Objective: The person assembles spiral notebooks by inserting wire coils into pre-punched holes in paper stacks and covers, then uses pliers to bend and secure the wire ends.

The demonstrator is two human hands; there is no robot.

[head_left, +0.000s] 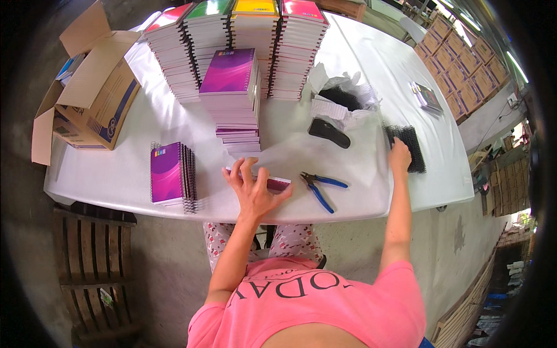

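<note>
Near the table's front edge, my left hand [253, 194] spans a purple notebook [278, 184] seen nearly edge-on, thumb at one end and fingers over the other. Out to the right, the fingers of my right hand [399, 158] are closed at the edge of a pile of black spiral binding coils [414, 149]. Between the hands lie blue-handled pliers [322, 188], their jaws pointing away from me. A tall stack of purple notebooks [228, 104] rises beyond my left hand. Left of that hand sits a smaller pile of purple notebooks [166, 174] with dark coils along the side.
Tall stacks of coil-bound notebooks [255, 35] with red, green, yellow and pink covers line the back. An open cardboard box [98, 110] stands at left. Crumpled white paper [365, 95] holds more black coils, beside a black rounded object [329, 133]. Small booklets [426, 97] lie far right.
</note>
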